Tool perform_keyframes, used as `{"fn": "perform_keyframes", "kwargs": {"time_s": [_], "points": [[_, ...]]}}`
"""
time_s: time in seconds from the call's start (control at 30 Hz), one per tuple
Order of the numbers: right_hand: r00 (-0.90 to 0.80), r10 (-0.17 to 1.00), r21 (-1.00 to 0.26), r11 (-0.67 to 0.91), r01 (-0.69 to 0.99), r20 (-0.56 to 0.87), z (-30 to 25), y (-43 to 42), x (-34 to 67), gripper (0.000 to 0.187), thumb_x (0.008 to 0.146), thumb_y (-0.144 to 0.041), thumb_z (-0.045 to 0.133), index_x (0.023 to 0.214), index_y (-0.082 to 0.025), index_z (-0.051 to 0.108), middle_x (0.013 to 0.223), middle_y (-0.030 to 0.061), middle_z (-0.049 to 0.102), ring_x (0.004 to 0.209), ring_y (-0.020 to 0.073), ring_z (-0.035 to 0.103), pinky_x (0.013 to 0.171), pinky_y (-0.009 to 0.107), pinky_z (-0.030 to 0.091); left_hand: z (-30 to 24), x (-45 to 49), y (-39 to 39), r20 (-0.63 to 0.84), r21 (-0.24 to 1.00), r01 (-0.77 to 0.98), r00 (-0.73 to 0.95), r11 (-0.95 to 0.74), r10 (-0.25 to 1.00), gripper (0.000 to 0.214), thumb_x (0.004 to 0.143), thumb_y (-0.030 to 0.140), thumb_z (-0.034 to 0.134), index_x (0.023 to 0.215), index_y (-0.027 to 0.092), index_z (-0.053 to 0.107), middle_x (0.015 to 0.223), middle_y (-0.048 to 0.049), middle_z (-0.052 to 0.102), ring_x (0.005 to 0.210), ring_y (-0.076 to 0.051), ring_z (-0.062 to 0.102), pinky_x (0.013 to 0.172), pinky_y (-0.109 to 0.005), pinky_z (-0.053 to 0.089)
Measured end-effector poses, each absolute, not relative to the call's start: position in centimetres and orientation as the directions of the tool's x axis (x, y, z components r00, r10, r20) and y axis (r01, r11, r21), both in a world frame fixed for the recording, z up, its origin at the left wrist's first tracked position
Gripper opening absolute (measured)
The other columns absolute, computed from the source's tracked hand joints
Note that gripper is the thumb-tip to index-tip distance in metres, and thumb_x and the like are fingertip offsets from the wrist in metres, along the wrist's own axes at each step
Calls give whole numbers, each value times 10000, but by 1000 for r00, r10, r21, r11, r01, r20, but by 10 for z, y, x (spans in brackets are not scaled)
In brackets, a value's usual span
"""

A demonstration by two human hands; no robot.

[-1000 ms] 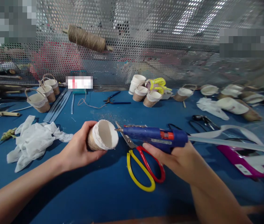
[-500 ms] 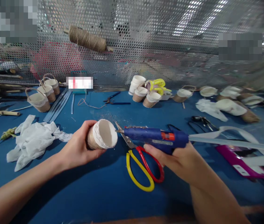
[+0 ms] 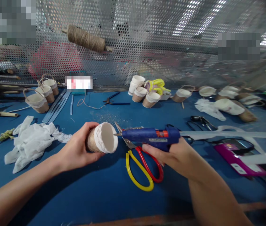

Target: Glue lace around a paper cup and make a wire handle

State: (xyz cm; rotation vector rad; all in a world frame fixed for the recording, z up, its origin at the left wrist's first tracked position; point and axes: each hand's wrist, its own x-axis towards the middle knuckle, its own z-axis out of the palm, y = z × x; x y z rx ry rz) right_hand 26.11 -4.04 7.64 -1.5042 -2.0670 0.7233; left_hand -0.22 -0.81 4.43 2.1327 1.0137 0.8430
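My left hand (image 3: 79, 147) is wrapped round a small twine-covered cup (image 3: 100, 138), tilted with its white lace-edged mouth facing right. A blue glue gun (image 3: 144, 135) is in the grip of my right hand (image 3: 165, 153), its metal nozzle reaching the cup's right rim; whether it touches cannot be made out. A long translucent glue stick sticks out of the gun's back. Below the gun, scissors (image 3: 144, 166) with one red and one yellow handle lie on the blue table (image 3: 95, 194), their blades partly open.
Crumpled white lace (image 3: 35, 141) lies left of my left hand. Handled twine cups (image 3: 38, 103) stand behind it, near clear glue sticks (image 3: 56, 107). Blue pliers (image 3: 114, 101), more cups (image 3: 139, 94) and yellow-handled scissors (image 3: 156, 84) sit farther back. A magenta object (image 3: 238, 160) lies right.
The glue gun has come slightly left, bringing its nozzle across the cup's rim. The cup has turned a little in my left hand, its mouth facing more to the right.
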Motion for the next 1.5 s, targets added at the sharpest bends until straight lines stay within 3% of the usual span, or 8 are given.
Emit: {"fn": "perform_keyframes", "kwargs": {"time_s": [0.13, 0.5, 0.67, 0.87, 1.1, 1.27, 1.5], "points": [[-245, 969, -693, 198, 693, 32, 79, -39, 260, 334, 792, -394, 519, 524, -206, 451, 403, -57, 406, 392, 94, 404, 417, 230, 373, 43, -2, -7, 280, 733, 423, 526, -532, 803, 547, 649, 207, 662, 1110, 193, 369, 1045, -64, 531, 929, -183, 548, 796, -304, 463], [-199, 975, -738, 59, 672, -104, 82, -39, 261, 343, 770, -430, 530, 519, -208, 455, 388, -48, 451, 378, 105, 455, 417, 236, 391, 43, -2, -7, 274, 763, 400, 512, -508, 814, 520, 661, 228, 659, 1092, 196, 370, 1033, -55, 525, 919, -177, 555, 778, -290, 474], [-272, 959, -726, 129, 675, -82, 84, -39, 258, 307, 765, -402, 534, 533, -214, 462, 392, -62, 440, 368, 95, 421, 404, 228, 368, 41, -1, -6, 274, 751, 412, 517, -516, 811, 521, 655, 205, 652, 1093, 200, 370, 1030, -55, 526, 914, -177, 553, 779, -301, 473], [-235, 972, -647, 180, 741, 1, 83, -38, 258, 271, 763, -396, 526, 564, -214, 497, 519, -24, 518, 484, 127, 481, 514, 263, 431, 39, -2, -5, 279, 713, 439, 538, -547, 795, 517, 648, 184, 634, 1095, 211, 376, 1038, -55, 529, 916, -182, 551, 781, -319, 467], [-204, 971, -692, 60, 719, -127, 83, -39, 258, 288, 757, -426, 544, 567, -215, 496, 424, -45, 466, 410, 112, 443, 414, 238, 390, 39, -2, -5, 253, 739, 428, 539, -520, 803, 503, 653, 212, 632, 1089, 201, 382, 1050, -70, 534, 932, -202, 554, 790, -336, 473], [-240, 954, -751, 24, 660, -180, 83, -42, 262, 299, 727, -384, 598, 527, -203, 470, 380, -60, 438, 352, 83, 401, 349, 209, 332, 39, -4, -4, 142, 845, 367, 549, -390, 824, 546, 651, 265, 669, 1111, 190, 384, 1042, -69, 544, 921, -199, 554, 795, -324, 479], [-240, 967, -850, 52, 524, -89, 83, -38, 267, 239, 773, -384, 568, 687, -161, 567, 399, -56, 457, 355, 78, 430, 369, 200, 361, 41, -7, -2, -85, 995, 102, 755, 11, 651, 615, 601, 366, 693, 1142, 155, 491, 953, -78, 614, 778, -190, 571, 667, -290, 486]]}}
